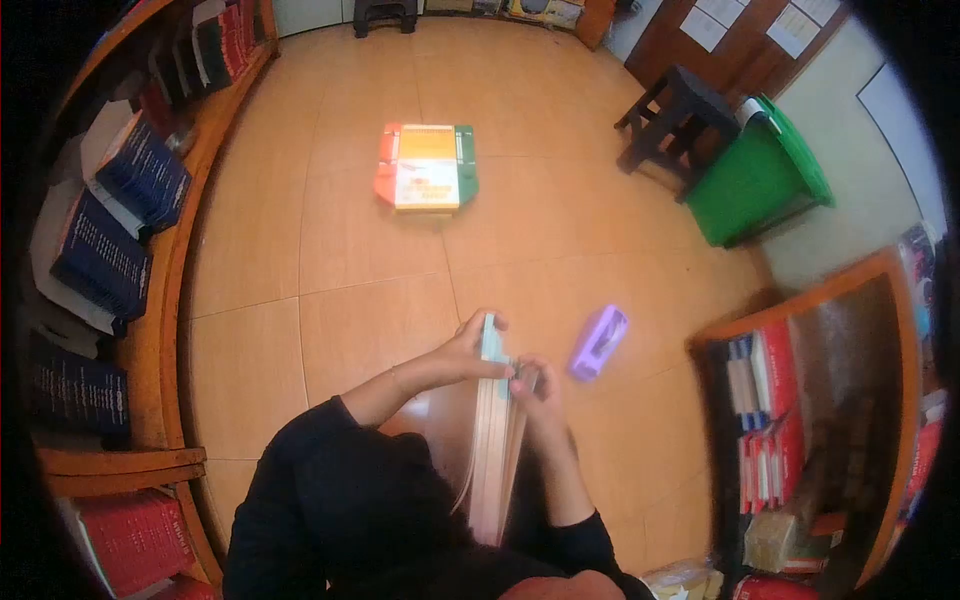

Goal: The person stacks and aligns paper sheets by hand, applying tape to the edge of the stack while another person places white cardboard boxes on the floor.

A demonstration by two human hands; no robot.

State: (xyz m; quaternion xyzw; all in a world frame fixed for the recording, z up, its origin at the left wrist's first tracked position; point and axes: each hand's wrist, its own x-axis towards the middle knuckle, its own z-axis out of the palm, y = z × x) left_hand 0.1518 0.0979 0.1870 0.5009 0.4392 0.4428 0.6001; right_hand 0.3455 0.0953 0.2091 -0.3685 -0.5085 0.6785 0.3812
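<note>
A thick book [490, 450], seen along its page edges, stands upright in front of my body with a light blue piece at its top end. My left hand [470, 345] is closed on that top end from the left, fingers bent over the light blue part. From the right, my right hand [535, 385] grips the same end, its thumb near the page edges. Some pages fan slightly apart lower down. On the floor to the right lies a purple object [599, 342] with a dark opening in its upper face.
Farther ahead on the floor is a yellow and white book [427, 170] atop orange and green pieces. Bookshelves flank me on the left [165, 300] and right [905, 400]. A green bin [755, 185] and dark stool [680, 120] stand at the upper right.
</note>
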